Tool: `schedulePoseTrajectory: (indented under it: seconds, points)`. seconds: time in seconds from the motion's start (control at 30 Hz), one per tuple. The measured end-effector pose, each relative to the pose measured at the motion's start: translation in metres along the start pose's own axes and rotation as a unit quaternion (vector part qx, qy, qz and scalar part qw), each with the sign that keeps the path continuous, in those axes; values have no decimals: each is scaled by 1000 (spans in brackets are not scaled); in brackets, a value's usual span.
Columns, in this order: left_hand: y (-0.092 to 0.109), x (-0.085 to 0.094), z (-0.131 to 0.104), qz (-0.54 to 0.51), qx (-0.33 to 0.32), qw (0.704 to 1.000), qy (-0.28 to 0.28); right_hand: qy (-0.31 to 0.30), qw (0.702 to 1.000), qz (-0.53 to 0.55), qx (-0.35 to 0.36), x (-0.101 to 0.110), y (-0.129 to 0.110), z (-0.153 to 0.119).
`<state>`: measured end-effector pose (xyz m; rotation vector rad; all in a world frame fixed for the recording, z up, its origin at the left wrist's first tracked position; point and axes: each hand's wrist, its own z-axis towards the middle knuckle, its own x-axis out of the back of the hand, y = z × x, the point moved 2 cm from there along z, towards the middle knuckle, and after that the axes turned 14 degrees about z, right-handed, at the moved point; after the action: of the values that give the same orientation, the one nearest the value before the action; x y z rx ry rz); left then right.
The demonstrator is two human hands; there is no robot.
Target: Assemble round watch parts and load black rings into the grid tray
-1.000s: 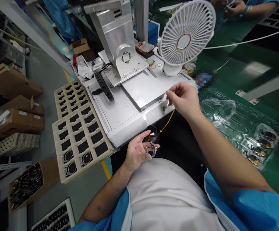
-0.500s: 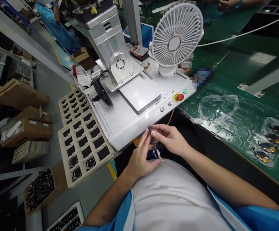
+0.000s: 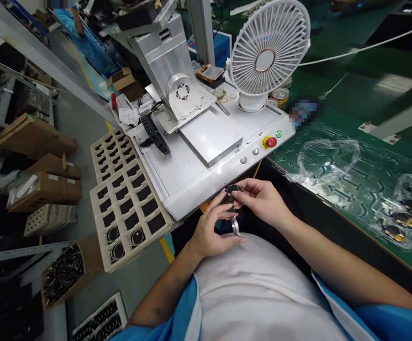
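Below the white machine (image 3: 198, 175) edge, at the lap: right hand (image 3: 262, 201) pinching a small black round part (image 3: 233, 192), face tilted toward the camera; left hand (image 3: 211, 232) gripping a metal ring (image 3: 236, 227), on edge, near-upright.

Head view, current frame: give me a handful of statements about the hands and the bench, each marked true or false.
1. The right hand pinches a small black round part at its fingertips. True.
2. The left hand has a silver metal ring at its fingers. True.
3. The white fan lies flat on the green mat. False: it stands upright on the white machine base.
4. The red button is being pressed by the right hand. False: the hand is apart from it, in front of the base's near edge.
5. The beige compartment tray holds round parts in its nearest pockets. True.
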<state>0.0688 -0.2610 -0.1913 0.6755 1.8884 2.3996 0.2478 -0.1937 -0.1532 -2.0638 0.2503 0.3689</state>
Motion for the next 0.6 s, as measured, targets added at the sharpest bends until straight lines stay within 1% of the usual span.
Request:
schedulePoseTrajectory:
  seconds: [0.1,0.2,0.3,0.4,0.47,0.5,0.53,0.57,0.6]
  points:
    - [-1,5,-1,100,-27,994,-17,-21,999,-7,-28,3,1,-1]
    - [-2,10,-1,212,-68,974,-27,-37,998,-3,-58,6,-1,-2]
    - [-4,14,-1,275,-84,956,-58,-46,996,10,-82,7,-3,-4]
    - [-5,18,1,299,-68,946,-109,-47,994,17,-99,6,1,-4]
    - [-5,22,3,302,-62,942,-134,-30,994,16,-102,6,6,-3]
    - [-5,24,3,290,-59,945,-142,-17,995,16,-101,6,8,-3]
    - [-5,25,4,266,-54,952,-139,-4,995,19,-98,6,11,-3]
    - [-5,26,4,233,-43,964,-124,6,995,22,-96,6,12,-3]
    - [-6,27,3,190,-26,977,-95,11,995,27,-97,6,14,-4]
